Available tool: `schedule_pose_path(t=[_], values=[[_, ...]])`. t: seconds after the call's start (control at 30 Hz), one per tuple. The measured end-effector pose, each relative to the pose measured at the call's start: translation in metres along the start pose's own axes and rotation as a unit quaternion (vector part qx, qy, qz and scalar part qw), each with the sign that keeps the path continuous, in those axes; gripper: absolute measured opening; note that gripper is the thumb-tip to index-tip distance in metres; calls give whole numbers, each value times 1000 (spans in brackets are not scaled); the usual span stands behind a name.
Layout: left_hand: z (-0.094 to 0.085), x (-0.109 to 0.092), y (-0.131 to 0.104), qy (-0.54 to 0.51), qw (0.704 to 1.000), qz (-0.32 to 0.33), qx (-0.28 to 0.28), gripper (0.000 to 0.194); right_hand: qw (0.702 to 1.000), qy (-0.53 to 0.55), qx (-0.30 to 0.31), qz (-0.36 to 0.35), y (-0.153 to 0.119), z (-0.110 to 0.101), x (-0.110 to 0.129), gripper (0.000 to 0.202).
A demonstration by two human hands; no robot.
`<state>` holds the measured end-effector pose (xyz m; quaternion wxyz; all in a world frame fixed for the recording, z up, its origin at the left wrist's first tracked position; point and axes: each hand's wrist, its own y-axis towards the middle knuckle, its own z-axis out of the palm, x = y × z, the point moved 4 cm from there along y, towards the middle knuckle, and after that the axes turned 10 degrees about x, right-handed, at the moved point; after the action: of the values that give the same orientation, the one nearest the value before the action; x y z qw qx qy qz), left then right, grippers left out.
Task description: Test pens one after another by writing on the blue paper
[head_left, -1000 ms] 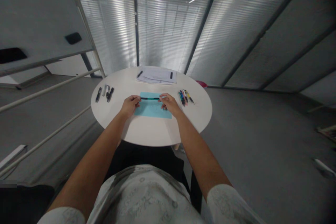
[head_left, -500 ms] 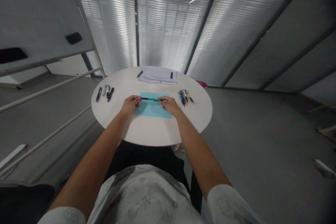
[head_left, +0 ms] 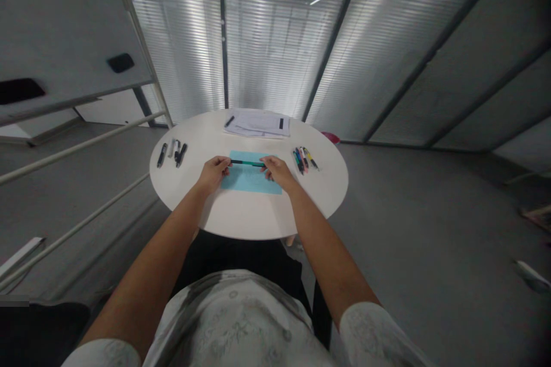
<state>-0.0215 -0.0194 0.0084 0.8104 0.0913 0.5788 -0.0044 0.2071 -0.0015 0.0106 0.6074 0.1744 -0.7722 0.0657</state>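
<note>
A slim green and black pen (head_left: pixel 248 163) stretches level between my two hands. Its dark left end is pinched in the fingers of my left hand (head_left: pixel 214 174). My right hand (head_left: pixel 278 171) grips the other end, and its fingertips cover that tip. Below the pen lies a light blue sheet of paper (head_left: pixel 251 182), partly covered by both hands.
The round white table (head_left: pixel 241 221) carries several dark and grey markers (head_left: pixel 181 155) on the left and several coloured pens (head_left: pixel 300 159) on the right. White papers (head_left: pixel 258 121) lie at the far edge. A whiteboard frame (head_left: pixel 142 40) stands at the left.
The pen has turned slightly in my fingers, and my right fingertips have shifted a little along its end. My left hand stays in place.
</note>
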Motion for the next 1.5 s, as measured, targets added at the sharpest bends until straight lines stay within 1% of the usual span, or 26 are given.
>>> schedule_pose_path(t=[0.2, 0.4, 0.53, 0.73, 1.07, 1.27, 1.5], values=[[1, -1, 0, -4, 1000, 2, -3, 30, 1000, -10, -8, -9, 1, -1, -2, 36], [2, -2, -1, -3, 1000, 0, -4, 28, 1000, -28, -10, -6, -1, -2, -3, 32], [1, -1, 0, -1, 1000, 5, -8, 25, 999, -34, -6, -2, -1, -1, -3, 33], [0, 1, 1, 4, 1000, 8, -5, 26, 999, -32, -5, -1, 3, 0, -5, 41], [-1, 1, 1, 4, 1000, 3, -3, 26, 999, -44, -10, -10, 0, -1, 0, 43], [0, -1, -1, 1, 1000, -5, -14, 26, 1000, -3, -15, -5, 0, -1, 1, 35], [-1, 1, 0, 2, 1000, 2, -4, 25, 999, -19, -25, 4, -1, -1, -2, 31]])
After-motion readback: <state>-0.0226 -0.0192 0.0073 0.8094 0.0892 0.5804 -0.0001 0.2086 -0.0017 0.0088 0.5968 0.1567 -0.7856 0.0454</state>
